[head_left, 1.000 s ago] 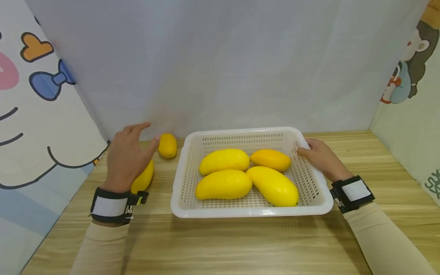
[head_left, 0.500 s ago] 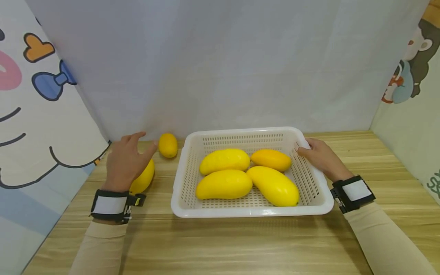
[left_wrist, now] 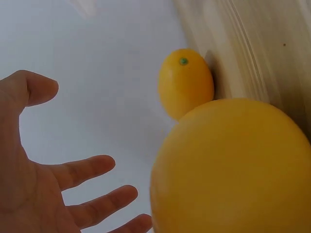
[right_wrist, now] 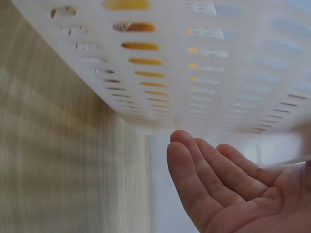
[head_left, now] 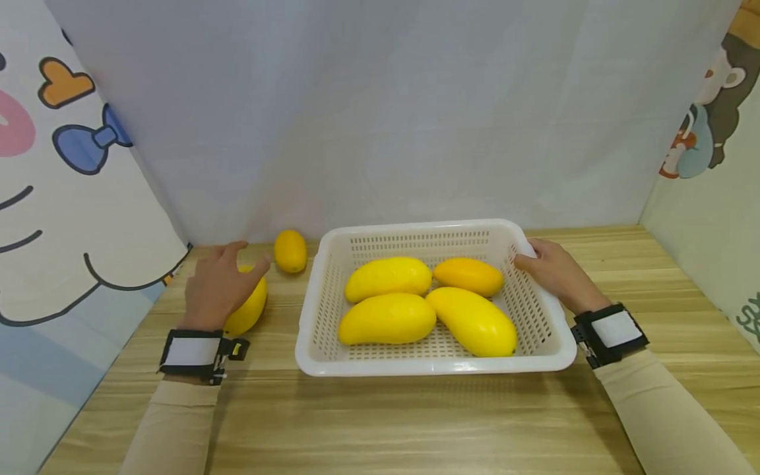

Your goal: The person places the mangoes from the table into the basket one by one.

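Observation:
My left hand (head_left: 215, 288), fingers spread, is over a large yellow mango (head_left: 249, 311) and partly hides it in the head view. In the left wrist view this mango (left_wrist: 233, 170) is close, with the thumb (left_wrist: 41, 90) and fingertips apart from its side. A smaller orange-yellow mango (head_left: 290, 251) lies just beyond, near the back wall. My right hand (head_left: 555, 274) grips the right rim of a white perforated plastic basket (head_left: 427, 367), thumb over the edge and fingers outside beneath it. Inside lie several mangoes, including a yellow one (head_left: 387, 319) and an orange one (head_left: 468, 276).
The basket stands on a wood-grain table (head_left: 380, 422). A white cloth backdrop (head_left: 380, 119) rises behind, with cartoon-printed panels at the left and right. Both wrists wear black straps.
My left hand has lowered and drawn slightly back toward the large mango, away from the small one. The right hand and the basket stay put.

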### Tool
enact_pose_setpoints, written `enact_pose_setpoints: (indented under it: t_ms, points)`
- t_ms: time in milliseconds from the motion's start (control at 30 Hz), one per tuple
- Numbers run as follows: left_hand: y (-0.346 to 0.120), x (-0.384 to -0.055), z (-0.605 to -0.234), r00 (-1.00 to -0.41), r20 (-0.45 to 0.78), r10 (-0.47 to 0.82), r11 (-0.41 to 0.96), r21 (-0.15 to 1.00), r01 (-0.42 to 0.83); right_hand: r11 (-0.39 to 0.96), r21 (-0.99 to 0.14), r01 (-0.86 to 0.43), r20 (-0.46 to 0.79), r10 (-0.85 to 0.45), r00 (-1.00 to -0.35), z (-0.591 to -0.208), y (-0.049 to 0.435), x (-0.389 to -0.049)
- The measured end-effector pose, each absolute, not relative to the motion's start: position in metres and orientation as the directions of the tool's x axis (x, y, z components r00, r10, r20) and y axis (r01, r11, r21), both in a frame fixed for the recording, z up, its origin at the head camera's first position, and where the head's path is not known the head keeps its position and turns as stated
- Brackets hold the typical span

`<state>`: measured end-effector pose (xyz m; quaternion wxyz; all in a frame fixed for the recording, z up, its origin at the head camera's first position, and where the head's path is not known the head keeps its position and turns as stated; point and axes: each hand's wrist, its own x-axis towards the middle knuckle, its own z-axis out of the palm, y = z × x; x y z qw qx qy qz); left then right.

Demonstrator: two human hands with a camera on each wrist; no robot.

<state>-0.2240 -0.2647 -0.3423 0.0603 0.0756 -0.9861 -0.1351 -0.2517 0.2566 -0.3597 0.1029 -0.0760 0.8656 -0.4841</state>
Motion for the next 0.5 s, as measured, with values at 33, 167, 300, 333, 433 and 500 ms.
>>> enact_pose_setpoints:
  t_ms: [33, 167, 300, 333, 433, 500]
  points:
    - [-0.265, -0.225, -0.344, -0.982, 0.087, -0.17, 0.953, 0.267, -0.141, 0.521, -0.853, -0.033, -0.104, -0.231, -0.967, -0.36, 0.257, -0.252]
    - [-0.267, -0.228, -0.351, -0.982, 0.052, -0.183, 0.954, 0.251, -0.165, 0.521, -0.853, -0.031, -0.106, -0.232, -0.967, -0.36, 0.256, -0.252]
    - [-0.268, -0.229, -0.356, -0.982, 0.039, -0.187, 0.951, 0.258, -0.171, 0.522, -0.852, -0.028, -0.109, -0.23, -0.967, -0.359, 0.256, -0.252]
    - [-0.268, -0.229, -0.357, -0.982, 0.034, -0.186, 0.95, 0.261, -0.171, 0.522, -0.852, -0.027, -0.109, -0.229, -0.967, -0.359, 0.256, -0.252]
    - [-0.269, -0.229, -0.36, -0.982, 0.017, -0.187, 0.948, 0.266, -0.176, 0.52, -0.854, -0.026, -0.11, -0.229, -0.967, -0.359, 0.256, -0.251]
    - [-0.27, -0.229, -0.362, -0.982, 0.008, -0.187, 0.947, 0.266, -0.178, 0.515, -0.857, -0.027, -0.109, -0.232, -0.967, -0.359, 0.256, -0.251]
